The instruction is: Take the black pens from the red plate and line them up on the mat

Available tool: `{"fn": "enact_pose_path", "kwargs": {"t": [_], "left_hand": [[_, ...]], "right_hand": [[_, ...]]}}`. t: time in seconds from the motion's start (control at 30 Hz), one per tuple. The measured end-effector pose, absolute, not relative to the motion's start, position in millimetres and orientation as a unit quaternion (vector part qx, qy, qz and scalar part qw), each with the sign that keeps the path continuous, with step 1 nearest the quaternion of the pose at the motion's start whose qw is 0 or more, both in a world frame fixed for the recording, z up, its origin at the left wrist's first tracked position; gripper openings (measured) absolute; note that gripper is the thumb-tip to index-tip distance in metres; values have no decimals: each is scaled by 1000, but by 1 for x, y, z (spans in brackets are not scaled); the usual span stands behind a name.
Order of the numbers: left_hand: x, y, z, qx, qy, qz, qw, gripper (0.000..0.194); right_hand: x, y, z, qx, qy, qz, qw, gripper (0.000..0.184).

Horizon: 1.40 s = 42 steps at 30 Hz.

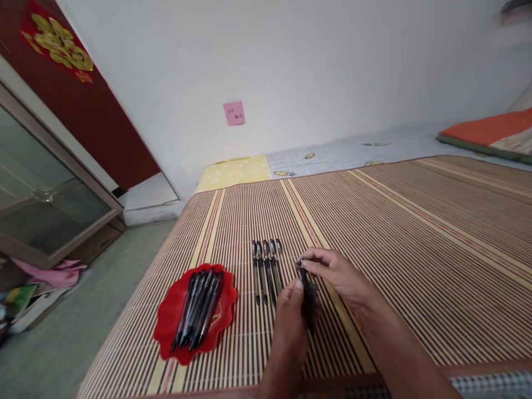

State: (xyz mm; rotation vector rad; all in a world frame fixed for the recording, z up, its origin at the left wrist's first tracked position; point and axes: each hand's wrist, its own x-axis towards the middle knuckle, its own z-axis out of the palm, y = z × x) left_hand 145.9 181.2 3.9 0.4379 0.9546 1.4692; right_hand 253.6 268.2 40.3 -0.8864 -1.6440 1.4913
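The mat [390, 233] is striped in tan and dark brown, with yellow-and-red bands; the plate [167, 316] is coloured red; the pens [268, 271] are trimmed in black; the note [235, 113] is coloured pink

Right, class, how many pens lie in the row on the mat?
5 pens, side by side on the striped mat, between the red scalloped dish and the left hand, which may hide another.

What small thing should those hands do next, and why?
I'd probably have the left hand hold the dark item steady, since the right hand has its fingertips at the far end; blur hides what the item is.
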Motion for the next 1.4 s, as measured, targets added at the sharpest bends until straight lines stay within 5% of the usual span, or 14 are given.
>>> {"fn": "enact_pose_path", "kwargs": {"t": [0.4, 0.63, 0.87, 1.13, 1.4], "left_hand": [[146, 181, 2, 239, 395, 620, 634, 45], [143, 180, 1, 278, 502, 653, 494, 40], [146, 178, 8, 205, 403, 612, 649, 48], [146, 179, 5, 219, 399, 622, 637, 41], [146, 176, 5, 321, 471, 565, 597, 37]], "right_hand": [[252, 269, 33, -317, -521, 694, 383, 30], [251, 270, 27, -320, -497, 722, 360, 27], [254, 269, 31, -300, -441, 763, 365, 36], [255, 270, 27, -303, -450, 758, 362, 36], [257, 280, 23, -351, -401, 689, 491, 37]]}}
